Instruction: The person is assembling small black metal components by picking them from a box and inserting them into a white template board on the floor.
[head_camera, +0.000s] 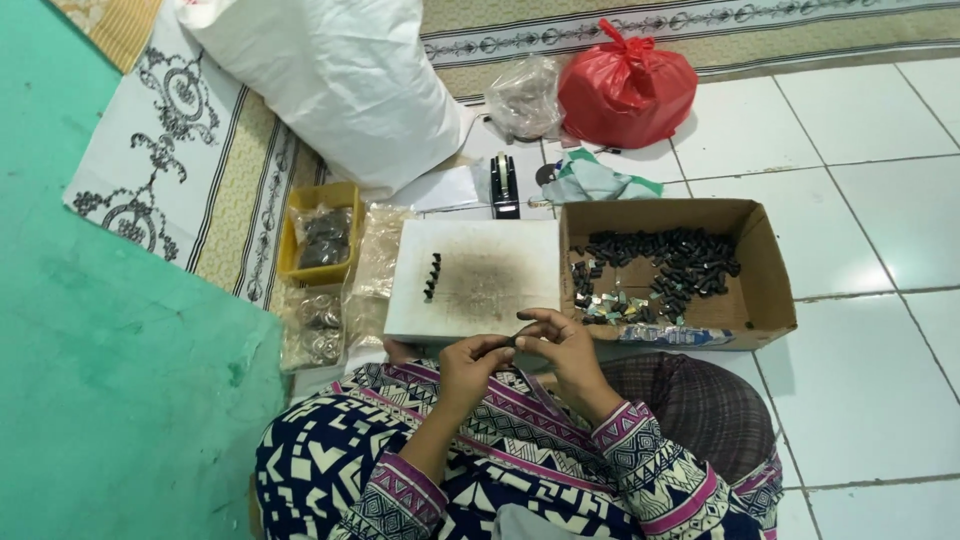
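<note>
Hands: our left hand (470, 365) and right hand (562, 345) meet just over the near edge of the white board (500, 290), fingers curled in, both pinching one small dark part (512, 341) between them.
Part: tiny, looks light and stiff to us; probably best nipped at its ends with fingertips, easy to fumble.
Board: a short row of dark pieces (433, 277) stands near its left edge.
Cardboard box (770, 280): right of the board, more black parts (670, 265) piled toward its far side.
Left side: yellow tray (295, 235) and clear bags (315, 325) on the floor.
Far end: tape dispenser (504, 185), red bag (625, 85).
</note>
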